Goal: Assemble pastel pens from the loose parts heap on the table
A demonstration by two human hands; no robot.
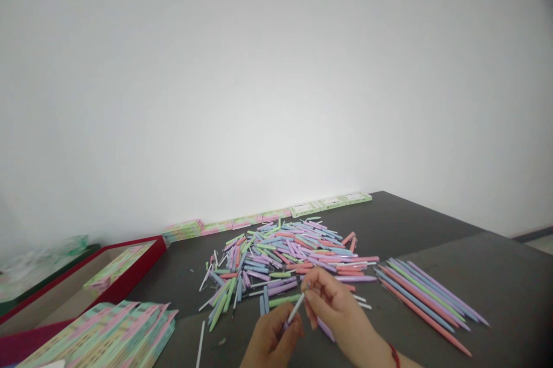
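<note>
My left hand (273,340) is closed round the lower end of a thin white pen refill (296,307). My right hand (332,304) pinches the refill's upper end and also holds a purple pen barrel (325,329) that sticks out below the fingers. Both hands are low in the view, just in front of a heap of pastel pen parts (285,255) in pink, purple, blue and green on the dark table (432,230).
A row of assembled long pens (425,293) lies to the right. Stacks of pink-green flat cartons (112,336) lie at the left front. A red box (108,276) holds more cartons. Packaging lines the wall (268,215). A loose refill (200,344) lies nearby.
</note>
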